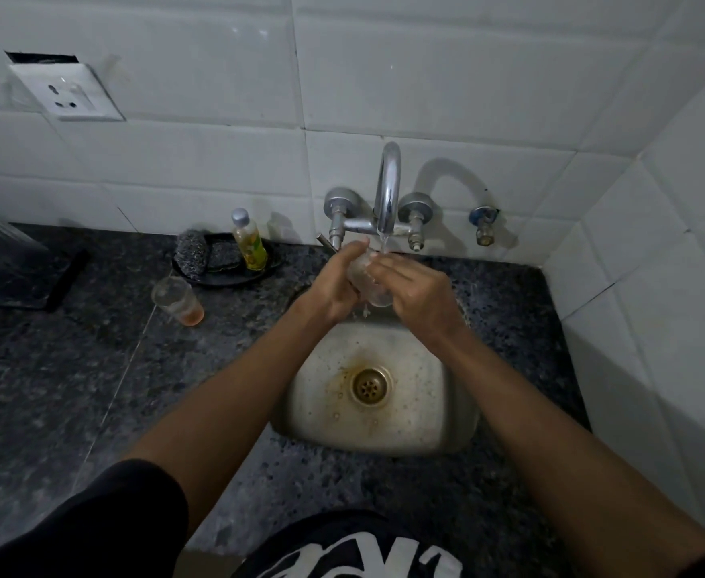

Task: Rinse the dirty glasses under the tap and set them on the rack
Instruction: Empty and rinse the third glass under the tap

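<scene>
One wide-angle view from the person's head looks forward and steeply down onto the sink [434, 415], which sits just right of centre, close below. The tiled wall [217, 77] fills the upper frame, bowed by the lens; both forearms reach in from the bottom edge

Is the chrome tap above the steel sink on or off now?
On. A thin stream of water falls from the curved chrome tap onto the clear glass held over the steel sink.
</scene>
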`<state>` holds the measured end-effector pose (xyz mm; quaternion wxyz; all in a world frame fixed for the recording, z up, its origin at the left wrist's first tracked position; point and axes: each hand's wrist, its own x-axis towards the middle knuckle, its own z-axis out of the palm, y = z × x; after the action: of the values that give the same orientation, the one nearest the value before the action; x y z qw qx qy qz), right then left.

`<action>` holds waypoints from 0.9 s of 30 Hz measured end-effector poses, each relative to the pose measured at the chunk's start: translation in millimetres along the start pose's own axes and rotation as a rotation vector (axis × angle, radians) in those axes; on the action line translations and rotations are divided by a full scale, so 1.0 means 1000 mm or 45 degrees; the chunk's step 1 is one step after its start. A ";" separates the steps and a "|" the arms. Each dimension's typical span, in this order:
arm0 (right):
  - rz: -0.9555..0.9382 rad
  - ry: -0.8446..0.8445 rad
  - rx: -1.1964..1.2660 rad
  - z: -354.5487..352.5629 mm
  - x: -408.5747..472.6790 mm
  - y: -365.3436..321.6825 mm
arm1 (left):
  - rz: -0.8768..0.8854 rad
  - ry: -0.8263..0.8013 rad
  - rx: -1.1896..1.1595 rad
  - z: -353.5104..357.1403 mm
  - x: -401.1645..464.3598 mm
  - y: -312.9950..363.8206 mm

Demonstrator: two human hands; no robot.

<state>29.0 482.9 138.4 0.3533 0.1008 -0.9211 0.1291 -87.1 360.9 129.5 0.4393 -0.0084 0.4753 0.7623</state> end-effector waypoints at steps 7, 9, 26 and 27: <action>0.557 0.144 0.168 0.010 0.007 -0.011 | 0.134 -0.019 -0.363 -0.002 0.000 -0.007; 0.383 0.083 0.075 0.008 0.007 -0.006 | 0.111 -0.097 -0.336 -0.002 0.002 -0.006; 0.103 -0.022 -0.089 0.016 0.001 0.008 | 0.037 0.134 0.080 -0.016 0.029 -0.011; 0.227 0.014 -0.044 0.019 0.000 0.005 | 0.066 0.166 0.047 -0.018 0.031 -0.013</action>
<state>15.5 481.7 124.0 0.3472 0.0114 -0.9265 0.1447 -104.9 370.2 97.2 0.3875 -0.0378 0.5169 0.7624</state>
